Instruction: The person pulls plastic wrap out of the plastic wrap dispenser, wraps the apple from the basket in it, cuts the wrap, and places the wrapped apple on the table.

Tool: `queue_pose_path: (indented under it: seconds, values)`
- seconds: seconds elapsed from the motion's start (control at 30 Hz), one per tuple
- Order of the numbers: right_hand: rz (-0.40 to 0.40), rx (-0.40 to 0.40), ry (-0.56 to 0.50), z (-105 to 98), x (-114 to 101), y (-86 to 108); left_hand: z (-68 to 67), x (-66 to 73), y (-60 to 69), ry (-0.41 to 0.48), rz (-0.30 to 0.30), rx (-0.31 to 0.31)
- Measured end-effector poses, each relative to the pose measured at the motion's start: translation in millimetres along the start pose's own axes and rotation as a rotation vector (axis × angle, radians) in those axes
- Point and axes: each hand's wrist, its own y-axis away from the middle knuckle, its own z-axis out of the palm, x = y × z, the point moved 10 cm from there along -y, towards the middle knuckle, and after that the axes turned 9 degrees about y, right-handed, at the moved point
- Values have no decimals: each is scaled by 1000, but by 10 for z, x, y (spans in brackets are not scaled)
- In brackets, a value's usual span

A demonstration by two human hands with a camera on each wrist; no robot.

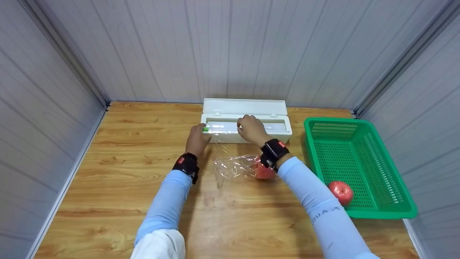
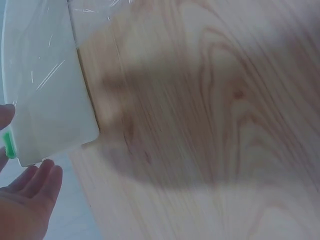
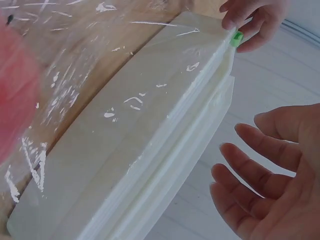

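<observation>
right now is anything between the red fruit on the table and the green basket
Yes: in the head view, the blue right sleeve crosses between the red fruit and the green basket, whose side wall rises there too.

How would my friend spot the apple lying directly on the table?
At the back of the brown wooden table, find the long white plastic box. In front of it, toward its right end, sits a round red apple. Clear shiny film touches it; the other red apple sits in the green plastic basket.
</observation>
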Motion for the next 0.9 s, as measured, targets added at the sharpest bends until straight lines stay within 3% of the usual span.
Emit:
queue_pose_path:
  seconds: [0.27, 0.57, 0.7, 0.9]
  values:
    - [-34, 15, -4, 60, -233, -107, -7, -75, -17, 43, -7, -31]
    - [-65, 18, -36, 187, -461, -152, -124, -146, 67, 89, -36, 62]
    - [-87, 49, -14, 211, -535, -173, -143, -160, 108, 76, -74, 85]
    - [-129, 40, 43, 268, -700, -228, -151, -163, 129, 66, -72, 111]
